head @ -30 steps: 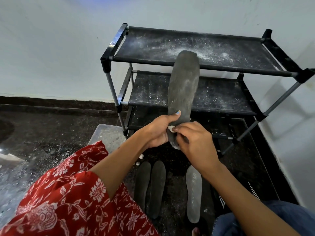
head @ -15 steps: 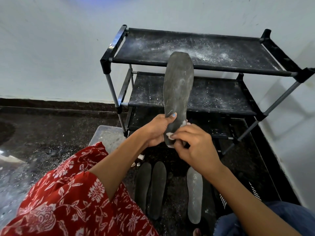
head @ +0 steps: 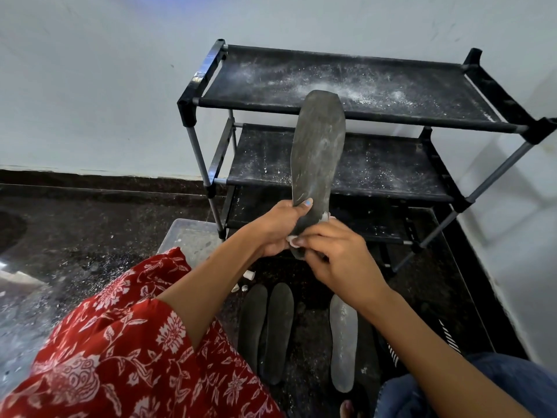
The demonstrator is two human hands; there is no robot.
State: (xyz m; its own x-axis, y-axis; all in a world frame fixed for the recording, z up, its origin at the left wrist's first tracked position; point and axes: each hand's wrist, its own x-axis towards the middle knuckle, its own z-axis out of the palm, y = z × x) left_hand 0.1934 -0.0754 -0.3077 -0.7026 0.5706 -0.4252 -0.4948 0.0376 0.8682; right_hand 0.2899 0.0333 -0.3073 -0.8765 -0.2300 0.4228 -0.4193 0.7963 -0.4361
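Left grip (head: 278,229) wraps the heel end of a dark insole (head: 319,152): thumb w/ blue nail lies across its front face, other fingers curl behind. Insole stands nearly upright, toe end up & well above both grips, in front of the black shoe rack (head: 187,107). Right grip (head: 340,260) sits just right of the left one & touches it, fingers curled, pinching a white wad (head: 291,241) against the insole's heel edge; a bit of the wad also shows above the knuckles. Can't tell if it's cloth or tissue. Rack shelves beyond the grips carry white specks. Below the grips, on the dark floor (head: 90,230): 2 dark insoles (head: 280,330) side by side, touching, & a grey insole (head: 343,342) apart to their right. Small white bits (head: 249,274) lie just under the left wrist. A clear plastic box (head: 193,239) sits left of the left grip, beside the rack's leg. Red floral fabric (head: 120,342) lies near-left, under the left forearm.
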